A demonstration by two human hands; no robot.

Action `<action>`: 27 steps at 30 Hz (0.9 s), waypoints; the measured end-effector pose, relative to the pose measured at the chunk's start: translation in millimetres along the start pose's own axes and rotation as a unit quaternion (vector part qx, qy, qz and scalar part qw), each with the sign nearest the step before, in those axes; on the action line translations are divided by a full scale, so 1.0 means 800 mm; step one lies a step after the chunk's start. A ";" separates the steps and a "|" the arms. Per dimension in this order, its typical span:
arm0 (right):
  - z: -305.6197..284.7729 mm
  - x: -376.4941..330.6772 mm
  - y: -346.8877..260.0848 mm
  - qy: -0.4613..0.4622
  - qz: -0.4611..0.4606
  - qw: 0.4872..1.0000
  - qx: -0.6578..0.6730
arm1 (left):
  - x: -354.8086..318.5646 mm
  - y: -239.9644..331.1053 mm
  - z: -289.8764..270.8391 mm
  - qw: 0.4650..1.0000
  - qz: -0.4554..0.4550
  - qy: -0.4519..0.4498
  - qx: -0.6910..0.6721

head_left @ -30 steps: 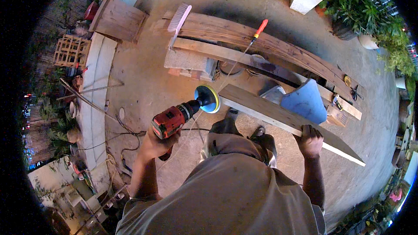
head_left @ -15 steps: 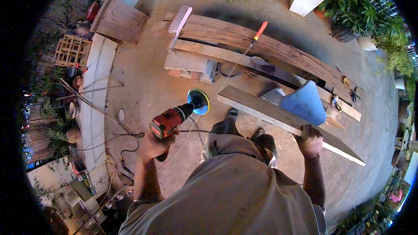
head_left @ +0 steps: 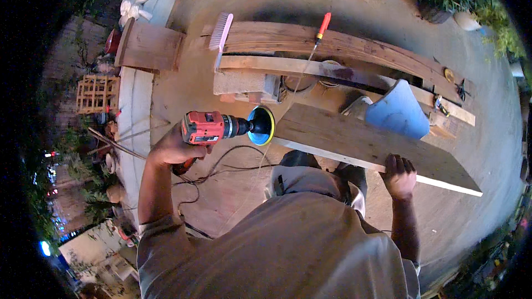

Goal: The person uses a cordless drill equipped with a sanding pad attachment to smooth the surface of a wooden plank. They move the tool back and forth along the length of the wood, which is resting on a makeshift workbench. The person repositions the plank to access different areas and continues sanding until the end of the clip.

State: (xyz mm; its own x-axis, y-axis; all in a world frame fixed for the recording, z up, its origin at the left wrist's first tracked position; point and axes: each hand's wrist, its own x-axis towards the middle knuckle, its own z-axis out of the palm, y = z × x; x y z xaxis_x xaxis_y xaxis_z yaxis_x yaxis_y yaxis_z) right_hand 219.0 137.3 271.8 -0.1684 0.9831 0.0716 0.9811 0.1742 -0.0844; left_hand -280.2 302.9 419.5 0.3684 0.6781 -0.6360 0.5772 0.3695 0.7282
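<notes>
My left hand (head_left: 176, 145) is wrapped around the grip of a red and black cordless drill (head_left: 206, 127). A round sanding pad (head_left: 261, 125) with a yellow edge and blue face is fitted in its chuck. The pad stands upright at the left end of a wooden board (head_left: 354, 135); whether it touches the wood I cannot tell. My right hand (head_left: 399, 176) grips the board's near edge toward its right end, fingers curled over the top face. The board lies tilted across in front of my body, a blue plastic chair (head_left: 398, 112) right behind it.
Long brown planks (head_left: 288, 37) lie beyond, with a pale beam (head_left: 266, 65) in front on a concrete block (head_left: 244, 84). A pink brush (head_left: 220, 33) and a red-handled tool (head_left: 322, 29) rest there. Dark cables (head_left: 221, 160) trail over the floor at left. Potted plants line the far side.
My left hand has raised and turned the drill, bringing the pad right and up to the board's end. The board now shows more of its broad face.
</notes>
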 end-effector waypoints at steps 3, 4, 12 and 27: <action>0.003 -0.003 -0.004 -0.002 0.009 1.000 -0.001 | 0.004 0.006 0.010 0.999 0.024 0.003 0.036; 0.004 -0.003 -0.004 -0.004 0.014 1.000 0.009 | 0.003 0.006 0.012 0.999 0.022 0.000 0.042; -0.007 0.010 -0.005 0.045 -0.033 0.998 0.005 | -0.012 -0.016 0.034 0.997 0.051 0.037 0.052; 0.011 -0.003 0.004 0.016 -0.005 1.000 0.008 | -0.029 -0.038 0.050 0.973 0.138 0.102 0.155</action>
State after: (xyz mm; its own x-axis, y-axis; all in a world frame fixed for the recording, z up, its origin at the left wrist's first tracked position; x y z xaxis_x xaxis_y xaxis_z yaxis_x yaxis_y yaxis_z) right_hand 221.3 136.2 262.3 -0.1744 0.9791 0.1047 0.9778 0.1848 -0.0993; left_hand -277.5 250.4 401.7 0.4057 0.8483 -0.3404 0.6807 -0.0318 0.7319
